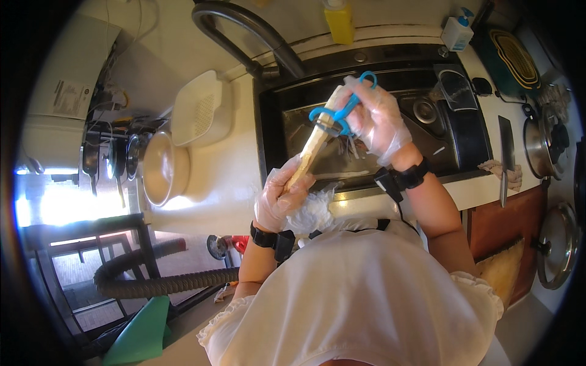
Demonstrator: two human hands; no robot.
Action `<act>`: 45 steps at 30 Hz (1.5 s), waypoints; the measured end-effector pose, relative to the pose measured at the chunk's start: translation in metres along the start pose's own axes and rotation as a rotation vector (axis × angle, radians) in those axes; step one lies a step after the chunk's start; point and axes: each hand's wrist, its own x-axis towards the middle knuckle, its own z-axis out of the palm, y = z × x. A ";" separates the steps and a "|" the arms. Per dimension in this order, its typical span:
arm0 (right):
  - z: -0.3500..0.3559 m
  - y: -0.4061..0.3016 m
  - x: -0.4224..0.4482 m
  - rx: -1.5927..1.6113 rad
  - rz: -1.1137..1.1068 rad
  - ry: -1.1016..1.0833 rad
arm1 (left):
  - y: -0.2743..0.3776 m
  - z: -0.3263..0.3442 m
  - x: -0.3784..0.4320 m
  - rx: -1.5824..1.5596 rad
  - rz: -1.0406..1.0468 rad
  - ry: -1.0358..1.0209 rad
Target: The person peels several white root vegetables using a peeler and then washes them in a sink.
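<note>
A long, pale, peeled root vegetable [311,146] slants upward over the sink [261,110]. My left hand [282,194], in a clear plastic glove, grips its lower end. My right hand [375,114], gloved the same way, holds a blue-handled peeler [342,113] whose metal blade lies across the upper part of the vegetable. Strips of peel [350,148] lie in the sink basin below, with a long pale strip [343,174] near its front edge. Beside my left hand, at the sink's front rim, is a crumpled clear plastic bag [316,210].
A dark faucet [247,27] arches behind the sink. Left on the counter are a white basket [201,114] and a beige bowl [165,169]. At right, a cleaver [506,146] rests over a cloth [516,176] near a steel pot [538,146]. Yellow and white bottles stand behind.
</note>
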 end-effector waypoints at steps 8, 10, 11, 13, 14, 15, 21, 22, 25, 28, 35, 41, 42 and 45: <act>-0.074 -0.016 0.033 -0.390 -0.036 0.514 | 0.002 -0.023 0.000 -0.254 -0.144 -0.143; -0.080 -0.013 0.032 -0.527 0.034 0.537 | 0.003 -0.023 0.002 -0.313 -0.155 -0.168; -0.082 -0.013 0.031 -0.595 0.069 0.549 | 0.004 -0.021 0.004 -0.315 -0.147 -0.160; -0.064 -0.019 0.024 -0.406 -0.062 0.539 | 0.002 -0.017 0.004 -0.355 -0.126 -0.156; -0.059 -0.023 0.020 -0.315 -0.104 0.513 | 0.001 -0.012 0.005 -0.386 -0.121 -0.161; -0.055 -0.024 0.016 -0.221 -0.151 0.489 | 0.001 -0.008 0.007 -0.411 -0.118 -0.167; -0.021 -0.012 0.002 -0.040 -0.165 0.193 | -0.003 -0.009 0.016 -0.572 -0.100 -0.320; -0.023 -0.012 0.005 -0.015 -0.161 0.204 | -0.003 -0.008 0.017 -0.581 -0.116 -0.325; -0.020 -0.010 0.006 -0.030 -0.150 0.106 | -0.005 -0.007 0.018 -0.612 -0.156 -0.341; -0.021 0.003 0.011 0.022 -0.081 0.084 | -0.008 -0.004 0.020 -0.640 -0.185 -0.354; -0.090 -0.004 0.033 0.250 -0.213 0.265 | -0.010 -0.010 0.018 -0.594 -0.185 -0.306; -0.088 0.005 0.023 -0.521 0.167 0.452 | -0.003 0.007 0.014 0.237 -0.012 0.076; -0.078 0.008 0.018 -0.445 0.209 0.455 | -0.002 0.014 0.016 0.442 0.020 0.157; -0.038 -0.011 0.005 -0.303 0.241 0.530 | 0.008 0.038 0.029 1.057 0.136 0.396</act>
